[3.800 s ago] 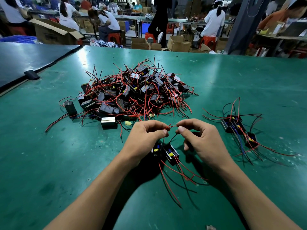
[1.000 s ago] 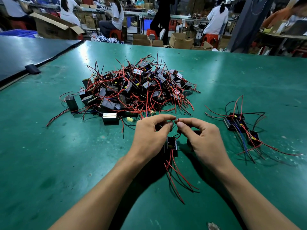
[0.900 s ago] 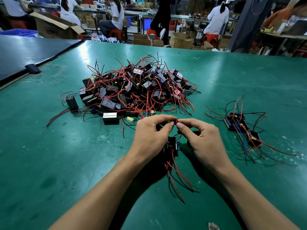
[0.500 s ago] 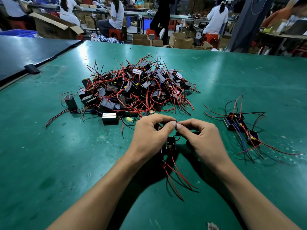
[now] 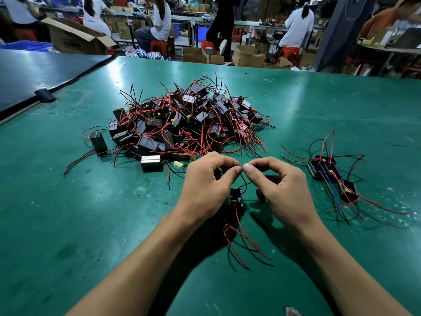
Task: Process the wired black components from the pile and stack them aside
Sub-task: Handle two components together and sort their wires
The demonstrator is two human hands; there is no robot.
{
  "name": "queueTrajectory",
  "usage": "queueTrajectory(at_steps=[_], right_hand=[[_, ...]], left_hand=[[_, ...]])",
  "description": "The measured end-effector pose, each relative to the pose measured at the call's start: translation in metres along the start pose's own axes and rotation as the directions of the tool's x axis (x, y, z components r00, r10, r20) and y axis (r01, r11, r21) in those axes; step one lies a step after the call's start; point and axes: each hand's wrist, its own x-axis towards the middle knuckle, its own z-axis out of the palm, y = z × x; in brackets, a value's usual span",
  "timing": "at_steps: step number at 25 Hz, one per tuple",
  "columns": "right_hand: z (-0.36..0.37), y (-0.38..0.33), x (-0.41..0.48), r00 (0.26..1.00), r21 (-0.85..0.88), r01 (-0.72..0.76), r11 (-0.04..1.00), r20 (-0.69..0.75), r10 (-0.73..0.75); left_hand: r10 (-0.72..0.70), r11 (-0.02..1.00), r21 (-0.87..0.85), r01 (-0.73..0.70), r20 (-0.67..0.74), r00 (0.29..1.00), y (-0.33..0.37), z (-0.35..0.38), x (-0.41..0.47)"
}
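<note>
grip tightens: left hand (image 5: 205, 188) and right hand (image 5: 284, 190) now meet at the tips, each pinching wires (image 5: 245, 182) of the component (image 5: 235, 197); stacking waits

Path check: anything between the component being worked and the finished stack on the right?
Nothing visible blocks it. The component sits between the left hand and right hand, which pinch its black wire; only the right hand and bare green table lie toward the stack.
</note>
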Motion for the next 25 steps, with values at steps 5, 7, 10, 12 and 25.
queueTrajectory(at_steps=[5, 7, 10, 12, 25], right_hand=[[-0.001, -0.0012, 0.0011, 1.0, -0.023, 0.003, 1.0, -0.012, -0.003], [-0.0018, -0.0021, 0.0008, 1.0, -0.041, 0.01, 0.999, -0.003, -0.01], [-0.0019, -0.0026, 0.002, 1.0, -0.072, -0.005, 0.997, 0.002, 0.005], [-0.0022, -0.0029, 0.0029, 0.999, -0.079, -0.036, 0.996, 0.018, 0.037], [-0.0053, -0.0015, 0.0036, 0.984, 0.104, -0.107, 0.989, 0.155, 0.09]], left_hand=[[0.153, 0.981, 0.122, -0.154, 0.02, 0.988, -0.0033, 0.0035, -0.0021], [0.176, 0.975, 0.133, -0.179, 0.032, 0.984, -0.0042, 0.0027, -0.0022], [0.215, 0.96, 0.168, -0.224, 0.071, 0.974, -0.0056, 0.0009, -0.0024], [0.234, 0.953, 0.18, -0.245, 0.08, 0.969, -0.0061, 0.0001, -0.0032], [-0.073, 0.997, -0.028, 0.077, 0.125, 0.989, -0.0028, -0.0021, -0.001]])
